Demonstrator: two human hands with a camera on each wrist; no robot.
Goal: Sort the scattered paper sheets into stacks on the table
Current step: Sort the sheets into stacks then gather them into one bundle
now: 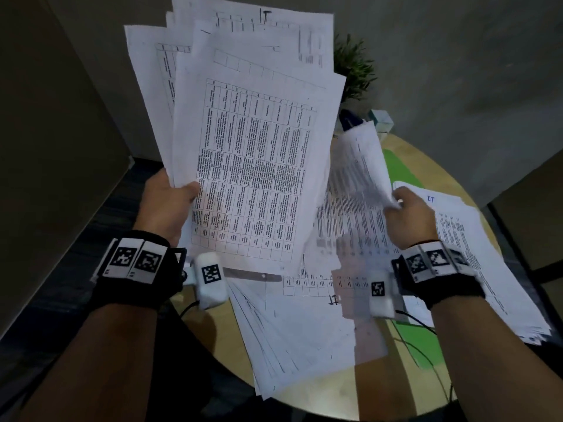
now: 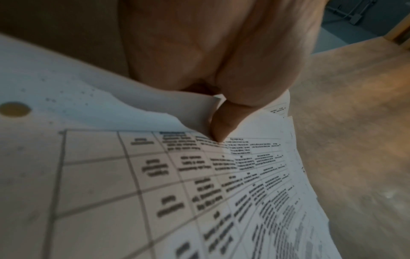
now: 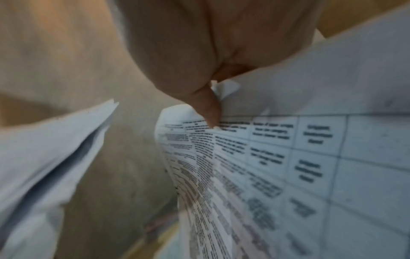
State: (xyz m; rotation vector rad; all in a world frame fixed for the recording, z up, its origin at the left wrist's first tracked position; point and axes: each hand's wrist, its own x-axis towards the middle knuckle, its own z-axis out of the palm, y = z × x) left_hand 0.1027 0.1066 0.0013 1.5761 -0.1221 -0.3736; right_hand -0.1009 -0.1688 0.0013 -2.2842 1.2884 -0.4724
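My left hand (image 1: 170, 202) grips a fanned bundle of printed sheets (image 1: 243, 141) held upright above the table, thumb (image 2: 224, 122) pressed on the top page with a table grid (image 2: 199, 184). My right hand (image 1: 405, 217) pinches one curled, blurred sheet (image 1: 359, 178) by its edge, thumb (image 3: 208, 108) on the printed side (image 3: 277, 166). A loose pile of sheets (image 1: 298, 336) lies on the table below, and a stack (image 1: 487, 269) lies at the right under my right wrist.
The round wooden table (image 1: 213, 327) has a green strip (image 1: 399, 172). A potted plant (image 1: 353, 65) and a pale box (image 1: 380, 120) stand at its far edge. A metal ruler (image 1: 253, 275) lies near my left wrist. Cables (image 1: 426, 345) trail at the right.
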